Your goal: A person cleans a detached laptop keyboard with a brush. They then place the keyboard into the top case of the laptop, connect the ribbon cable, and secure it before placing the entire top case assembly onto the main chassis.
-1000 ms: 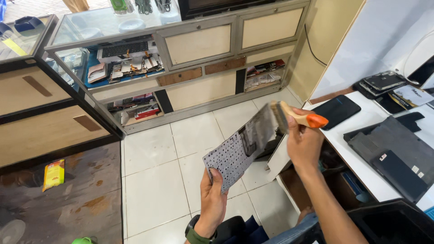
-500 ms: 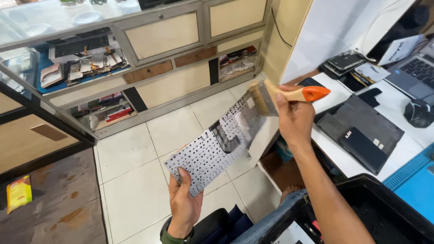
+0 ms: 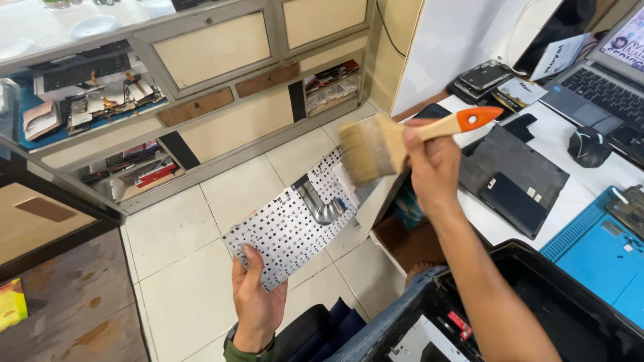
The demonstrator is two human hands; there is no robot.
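2 bare hands worked over a tiled floor [image 3: 181,288]. The left hand [image 3: 257,303] gripped the lower corner of a keyboard panel [image 3: 295,224], fingers closed around its edge with the thumb laid across its perforated silver back, holding it tilted out above the tiles. The right hand [image 3: 435,169] was clamped around the wooden handle of a paintbrush [image 3: 396,142] with an orange tip, its pale bristles just beside the panel's upper end. Beside that arm, a white worktable [image 3: 557,144] held a closed dark laptop [image 3: 513,177] and a blue mat [image 3: 597,251].
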